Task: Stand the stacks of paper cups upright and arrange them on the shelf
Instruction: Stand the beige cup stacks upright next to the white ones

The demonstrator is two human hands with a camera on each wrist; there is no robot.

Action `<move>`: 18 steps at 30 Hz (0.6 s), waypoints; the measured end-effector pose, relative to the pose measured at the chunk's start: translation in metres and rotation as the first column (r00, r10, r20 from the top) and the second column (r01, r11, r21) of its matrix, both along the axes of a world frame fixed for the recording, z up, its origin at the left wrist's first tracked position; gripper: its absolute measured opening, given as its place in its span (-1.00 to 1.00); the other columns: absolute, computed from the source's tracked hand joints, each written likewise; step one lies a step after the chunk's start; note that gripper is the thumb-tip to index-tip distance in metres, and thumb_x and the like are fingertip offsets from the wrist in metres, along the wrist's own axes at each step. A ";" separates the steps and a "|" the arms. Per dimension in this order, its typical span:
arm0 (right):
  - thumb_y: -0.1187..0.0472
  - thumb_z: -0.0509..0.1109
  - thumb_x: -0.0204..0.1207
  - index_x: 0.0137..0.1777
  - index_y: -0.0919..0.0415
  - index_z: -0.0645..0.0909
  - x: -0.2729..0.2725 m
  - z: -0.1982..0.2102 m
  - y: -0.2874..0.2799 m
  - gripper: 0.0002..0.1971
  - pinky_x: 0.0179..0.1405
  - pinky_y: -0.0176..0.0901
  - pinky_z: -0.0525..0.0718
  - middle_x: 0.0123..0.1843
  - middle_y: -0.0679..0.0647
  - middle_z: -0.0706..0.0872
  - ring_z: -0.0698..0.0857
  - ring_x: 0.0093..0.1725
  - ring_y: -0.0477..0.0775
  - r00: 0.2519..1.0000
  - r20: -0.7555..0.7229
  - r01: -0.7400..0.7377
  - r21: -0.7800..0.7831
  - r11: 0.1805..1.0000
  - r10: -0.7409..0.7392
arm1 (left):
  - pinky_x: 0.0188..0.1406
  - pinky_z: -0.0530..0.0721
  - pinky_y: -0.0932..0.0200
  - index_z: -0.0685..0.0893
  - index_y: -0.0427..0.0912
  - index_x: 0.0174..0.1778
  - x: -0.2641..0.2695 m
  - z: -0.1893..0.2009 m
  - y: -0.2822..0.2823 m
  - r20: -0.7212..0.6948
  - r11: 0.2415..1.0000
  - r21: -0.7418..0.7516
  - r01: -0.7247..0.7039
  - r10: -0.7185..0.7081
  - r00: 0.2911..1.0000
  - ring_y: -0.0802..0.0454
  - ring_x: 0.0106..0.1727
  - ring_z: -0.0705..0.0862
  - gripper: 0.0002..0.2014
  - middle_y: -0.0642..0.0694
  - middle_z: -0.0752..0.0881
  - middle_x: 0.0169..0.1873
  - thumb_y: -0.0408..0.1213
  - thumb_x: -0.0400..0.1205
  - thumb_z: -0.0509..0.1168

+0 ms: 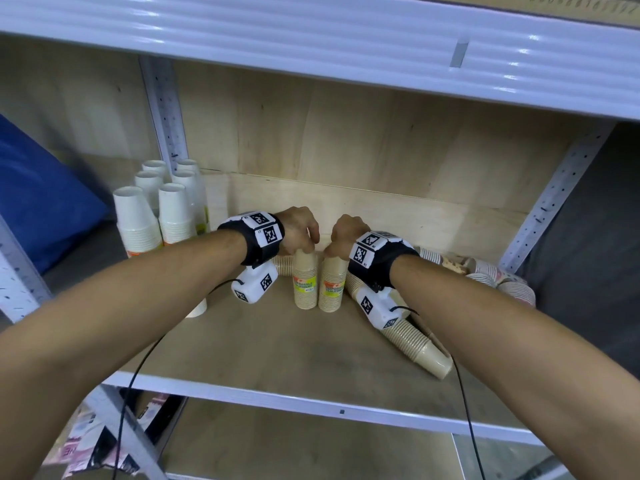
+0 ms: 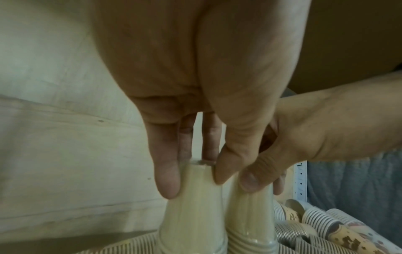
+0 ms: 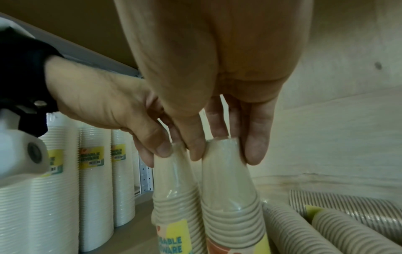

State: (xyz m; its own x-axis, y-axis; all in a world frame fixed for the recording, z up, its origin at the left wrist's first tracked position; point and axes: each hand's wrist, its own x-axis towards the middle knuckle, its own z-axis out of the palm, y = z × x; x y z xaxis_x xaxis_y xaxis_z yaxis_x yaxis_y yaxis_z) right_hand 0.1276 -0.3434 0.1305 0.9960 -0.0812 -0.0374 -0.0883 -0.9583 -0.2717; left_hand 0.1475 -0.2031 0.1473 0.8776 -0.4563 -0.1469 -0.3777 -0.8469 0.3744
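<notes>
Two beige cup stacks stand upright side by side mid-shelf, wrapped in clear film with yellow labels. My left hand [image 1: 304, 237] grips the top of the left stack [image 1: 305, 282] from above, fingers and thumb around its upper cup [image 2: 195, 185]. My right hand [image 1: 341, 240] holds the top of the right stack [image 1: 331, 285] in the same way, its fingertips [image 3: 256, 151] down the cup's sides [image 3: 226, 168]. The two stacks touch or nearly touch. More beige stacks [image 1: 412, 337] lie on their sides to the right.
Several white cup stacks [image 1: 138, 220] stand upright at the shelf's left end beside a perforated post [image 1: 166, 116]. Patterned cup stacks [image 1: 498, 275] lie toppled at the far right. A plywood back wall [image 1: 381, 140] closes the shelf. A blue bag [image 1: 38, 195] sits left.
</notes>
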 end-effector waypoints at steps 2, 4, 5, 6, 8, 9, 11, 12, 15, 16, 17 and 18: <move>0.10 0.60 0.36 0.15 0.33 0.65 0.002 0.004 0.002 -0.56 -0.38 -0.27 0.48 0.03 0.17 0.69 0.61 -0.11 0.08 0.999 -0.018 -0.033 0.015 0.999 0.033 | -0.40 0.71 0.26 0.76 -0.10 0.15 0.000 0.007 0.004 -0.025 0.999 0.023 -0.031 0.032 0.999 0.03 -0.26 0.76 -0.72 -0.08 0.72 -0.02 -0.33 0.52 0.46; 0.10 0.60 0.34 0.13 0.34 0.64 0.005 0.007 0.008 -0.56 -0.41 -0.27 0.47 -0.01 0.14 0.66 0.63 -0.11 0.10 0.998 -0.014 -0.057 0.038 0.998 0.058 | -0.38 0.73 0.25 0.76 -0.12 0.14 0.000 0.012 0.011 -0.032 0.997 0.053 -0.064 0.066 0.997 0.01 -0.23 0.78 -0.73 -0.08 0.73 -0.02 -0.37 0.52 0.46; 0.11 0.61 0.33 0.12 0.33 0.64 0.006 0.009 0.011 -0.57 -0.37 -0.25 0.51 0.00 0.14 0.67 0.65 -0.10 0.11 0.997 -0.005 -0.071 0.048 0.996 0.072 | -0.38 0.73 0.23 0.76 -0.13 0.13 0.001 0.015 0.014 -0.027 0.994 0.074 -0.085 0.087 0.996 0.00 -0.23 0.77 -0.74 -0.08 0.73 -0.03 -0.39 0.52 0.45; 0.12 0.61 0.32 0.10 0.32 0.64 0.008 0.009 0.015 -0.59 -0.35 -0.24 0.52 0.01 0.14 0.68 0.66 -0.11 0.11 0.997 0.006 -0.083 0.060 0.995 0.083 | -0.38 0.74 0.21 0.76 -0.16 0.12 0.001 0.017 0.019 -0.023 0.990 0.091 -0.108 0.110 0.994 0.00 -0.23 0.76 -0.75 -0.08 0.73 -0.05 -0.41 0.52 0.45; 0.15 0.60 0.33 -0.01 0.30 0.63 0.011 0.012 0.025 -0.68 -0.44 -0.29 0.48 -0.04 0.14 0.67 0.66 -0.14 0.11 0.994 0.019 -0.111 0.079 0.991 0.110 | -0.24 0.81 0.10 0.77 -0.24 0.13 0.000 0.022 0.027 0.005 0.982 0.107 -0.155 0.155 0.988 -0.07 -0.17 0.77 -0.74 -0.14 0.75 -0.01 -0.45 0.52 0.44; 0.17 0.60 0.34 -0.09 0.28 0.62 0.012 0.013 0.030 -0.73 -0.49 -0.30 0.44 -0.08 0.13 0.67 0.67 -0.15 0.11 0.992 0.017 -0.124 0.093 0.988 0.123 | -0.14 0.83 0.04 0.77 -0.27 0.13 0.002 0.024 0.031 0.011 0.976 0.125 -0.179 0.179 0.984 -0.11 -0.11 0.78 -0.73 -0.17 0.76 0.02 -0.46 0.51 0.44; 0.19 0.60 0.35 -0.19 0.28 0.61 0.016 0.015 0.041 -0.77 -0.47 -0.31 0.46 -0.12 0.14 0.68 0.69 -0.15 0.12 0.989 0.014 -0.147 0.116 0.982 0.146 | -0.17 0.81 0.16 0.76 -0.35 0.05 0.006 0.025 0.041 0.029 0.960 0.156 -0.230 0.228 0.973 -0.06 -0.15 0.77 -0.82 -0.16 0.77 -0.07 -0.48 0.53 0.42; 0.20 0.61 0.35 -0.18 0.31 0.64 0.018 0.016 0.046 -0.77 -0.42 -0.29 0.51 -0.11 0.15 0.70 0.71 -0.13 0.12 0.987 0.014 -0.159 0.125 0.979 0.159 | -0.35 0.74 0.33 0.73 -0.35 -0.08 0.007 0.025 0.047 0.047 0.953 0.173 -0.248 0.243 0.969 0.06 -0.30 0.73 -0.94 -0.10 0.76 -0.26 -0.50 0.56 0.40; 0.18 0.63 0.33 0.06 0.35 0.69 0.022 0.015 0.061 -0.64 -0.19 -0.19 0.64 0.03 0.18 0.74 0.74 0.02 0.16 0.980 0.013 -0.199 0.165 0.966 0.199 | -0.71 0.44 0.50 0.49 -0.16 -0.41 0.014 0.022 0.060 0.115 0.924 0.167 -0.345 0.329 0.937 0.27 -0.61 0.57 -0.69 0.11 0.57 -0.71 -0.48 0.61 0.37; 0.17 0.63 0.34 0.12 0.34 0.68 0.024 0.013 0.066 -0.60 -0.12 -0.16 0.68 0.07 0.17 0.73 0.73 0.05 0.16 0.977 0.018 -0.210 0.175 0.962 0.210 | -0.65 0.44 0.43 0.47 -0.13 -0.43 0.013 0.023 0.063 0.138 0.915 0.177 -0.362 0.341 0.930 0.23 -0.50 0.58 -0.67 0.09 0.58 -0.61 -0.44 0.60 0.38; 0.17 0.63 0.34 0.15 0.34 0.68 0.025 0.012 0.071 -0.58 -0.07 -0.15 0.70 0.10 0.17 0.73 0.73 0.07 0.17 0.975 0.023 -0.220 0.180 0.959 0.219 | -0.59 0.45 0.36 0.47 -0.14 -0.44 0.013 0.020 0.067 0.157 0.904 0.192 -0.383 0.357 0.921 0.12 -0.39 0.58 -0.68 0.01 0.56 -0.49 -0.42 0.60 0.38; 0.17 0.63 0.34 0.15 0.34 0.68 0.028 0.010 0.076 -0.58 -0.05 -0.14 0.72 0.11 0.18 0.73 0.74 0.07 0.17 0.973 0.030 -0.230 0.185 0.955 0.228 | -0.52 0.46 0.31 0.47 -0.16 -0.43 0.013 0.018 0.070 0.163 0.892 0.208 -0.401 0.373 0.913 0.06 -0.31 0.56 -0.69 -0.02 0.52 -0.43 -0.40 0.60 0.37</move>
State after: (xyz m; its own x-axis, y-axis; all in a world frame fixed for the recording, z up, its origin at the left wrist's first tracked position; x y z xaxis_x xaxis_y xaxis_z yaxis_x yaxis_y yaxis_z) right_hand 0.1557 -0.2669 0.1408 0.9874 0.1569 -0.0221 0.1307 -0.8851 -0.4467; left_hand 0.1606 -0.1327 0.1652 0.9947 -0.0422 -0.0933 -0.0305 -0.9919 0.1231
